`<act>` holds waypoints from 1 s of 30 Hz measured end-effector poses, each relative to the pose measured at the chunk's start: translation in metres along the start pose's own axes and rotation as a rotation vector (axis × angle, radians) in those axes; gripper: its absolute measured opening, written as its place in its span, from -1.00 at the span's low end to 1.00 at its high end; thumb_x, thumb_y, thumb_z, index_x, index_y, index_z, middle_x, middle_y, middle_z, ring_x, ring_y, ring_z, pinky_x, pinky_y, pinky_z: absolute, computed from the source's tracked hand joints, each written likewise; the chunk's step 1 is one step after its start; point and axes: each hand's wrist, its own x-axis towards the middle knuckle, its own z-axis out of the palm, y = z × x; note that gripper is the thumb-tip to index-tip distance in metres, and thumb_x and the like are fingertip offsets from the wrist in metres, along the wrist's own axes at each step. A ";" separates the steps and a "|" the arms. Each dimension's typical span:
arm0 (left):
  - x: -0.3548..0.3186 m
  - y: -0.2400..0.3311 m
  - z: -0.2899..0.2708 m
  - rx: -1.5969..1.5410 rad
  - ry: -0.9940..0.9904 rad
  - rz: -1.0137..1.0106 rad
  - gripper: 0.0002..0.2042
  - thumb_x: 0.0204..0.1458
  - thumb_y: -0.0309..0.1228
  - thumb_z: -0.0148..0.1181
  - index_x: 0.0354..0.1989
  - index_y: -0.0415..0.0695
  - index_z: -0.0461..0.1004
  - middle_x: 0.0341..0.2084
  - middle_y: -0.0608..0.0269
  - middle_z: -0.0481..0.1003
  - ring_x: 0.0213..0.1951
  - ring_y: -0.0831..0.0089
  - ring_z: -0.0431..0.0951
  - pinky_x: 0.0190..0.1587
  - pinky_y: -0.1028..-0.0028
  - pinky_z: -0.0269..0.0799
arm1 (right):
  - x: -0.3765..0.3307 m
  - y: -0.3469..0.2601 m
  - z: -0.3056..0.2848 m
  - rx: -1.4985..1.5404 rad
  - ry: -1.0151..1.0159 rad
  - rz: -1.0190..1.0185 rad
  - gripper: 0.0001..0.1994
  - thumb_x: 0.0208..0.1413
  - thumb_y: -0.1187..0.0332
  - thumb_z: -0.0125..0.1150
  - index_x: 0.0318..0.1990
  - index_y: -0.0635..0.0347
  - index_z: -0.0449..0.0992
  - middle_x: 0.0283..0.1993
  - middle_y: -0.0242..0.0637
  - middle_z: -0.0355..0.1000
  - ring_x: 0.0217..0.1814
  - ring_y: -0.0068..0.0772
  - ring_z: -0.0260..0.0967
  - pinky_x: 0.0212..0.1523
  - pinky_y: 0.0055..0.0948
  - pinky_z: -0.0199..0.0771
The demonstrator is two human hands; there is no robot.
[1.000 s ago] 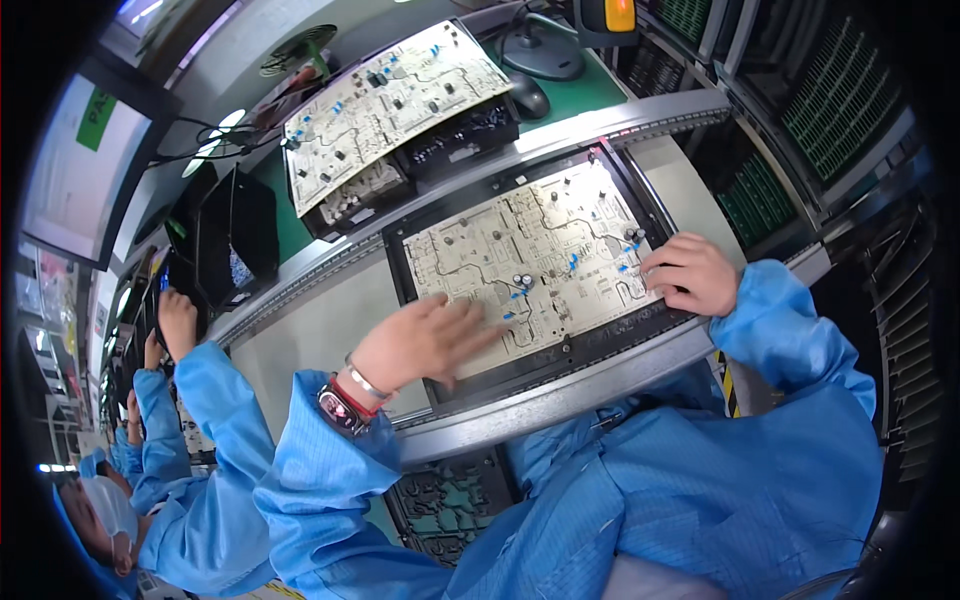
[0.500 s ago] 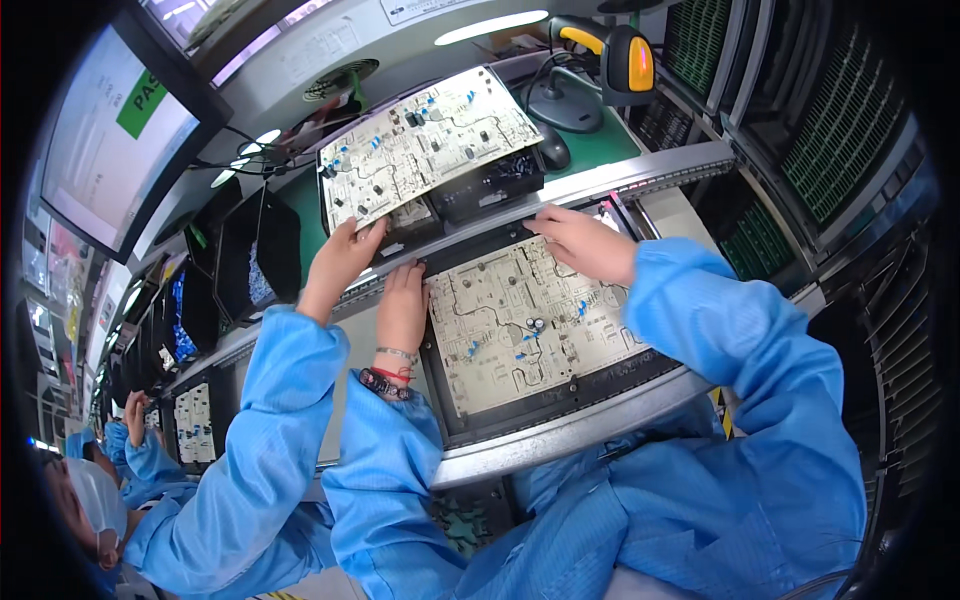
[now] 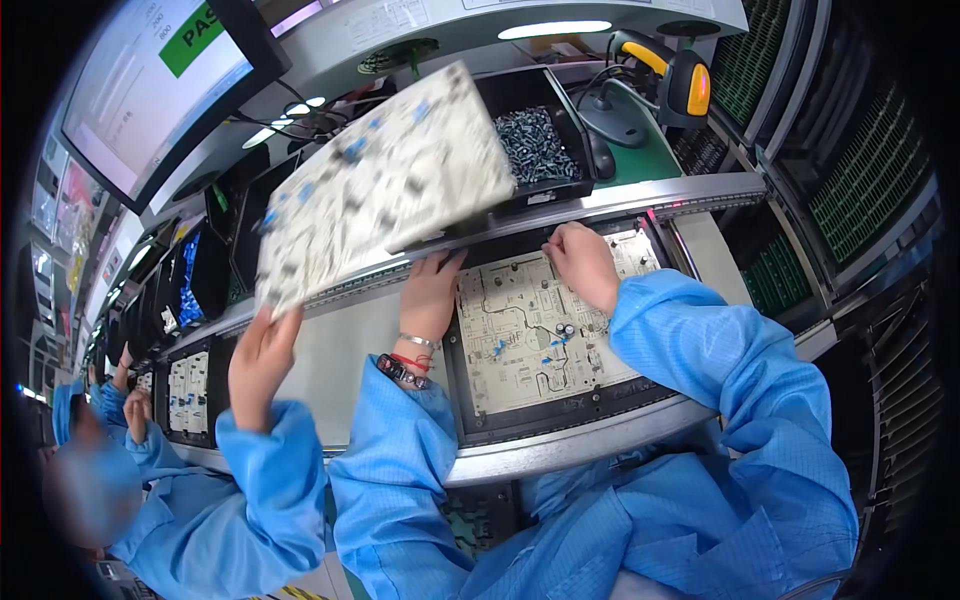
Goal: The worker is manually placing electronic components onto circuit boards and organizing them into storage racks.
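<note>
A cream circuit board (image 3: 520, 370) with blue and dark components lies in a black frame (image 3: 580, 408) in front of me. My left hand (image 3: 430, 300), with bracelets at its wrist, rests at the frame's far left corner, fingers stretched over the edge and apart. Over the board's far edge is my right hand (image 3: 585, 265), its fingers curled together; what they hold, if anything, is hidden. To the left, a co-worker's hand (image 3: 262, 360) grips a second cream circuit board (image 3: 385, 185), tilted and blurred by motion.
A black bin (image 3: 540, 150) of small dark parts stands behind the metal rail (image 3: 640, 203). A yellow and black scanner (image 3: 685, 80) sits on its stand at the back right. A monitor (image 3: 150, 90) is at the far left, and board racks (image 3: 860, 150) stand at the right.
The co-worker's hand has drawn the second board leftward and nearer, uncovering the bin of dark parts. My right hand's fingers have curled in; my left hand stays at the frame's corner.
</note>
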 end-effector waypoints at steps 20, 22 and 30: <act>-0.030 0.054 -0.037 0.202 -0.265 -0.453 -0.49 0.08 -0.13 -0.11 0.16 -0.12 0.12 -0.67 -0.13 0.45 -0.58 -0.07 0.47 -0.51 0.07 0.38 | 0.141 -0.002 0.002 -0.164 -0.414 -0.434 -0.83 -0.15 0.46 0.14 -0.33 0.22 0.53 -0.31 -0.06 0.46 -0.23 -0.06 0.42 -0.20 -0.22 0.40; -0.025 0.056 -0.039 0.169 -0.286 -0.451 -0.48 0.08 -0.14 -0.11 0.19 -0.12 0.07 -0.67 -0.12 0.45 -0.59 -0.07 0.47 -0.52 0.07 0.38 | 0.140 -0.003 0.002 -0.287 -0.214 -0.530 -0.90 -0.22 0.46 0.16 -0.46 0.15 0.52 -0.42 -0.13 0.46 -0.33 -0.11 0.43 -0.30 -0.22 0.40; 0.011 0.079 -0.006 -0.319 -0.420 -0.226 -0.45 0.08 -0.33 -0.09 0.25 -0.06 -0.08 -0.63 -0.14 0.44 -0.51 -0.13 0.45 -0.41 0.06 0.34 | 0.137 -0.008 -0.006 -0.190 0.046 -0.633 -0.91 -0.16 0.44 0.15 -0.42 0.14 0.48 -0.44 -0.18 0.45 -0.34 -0.14 0.41 -0.33 -0.20 0.37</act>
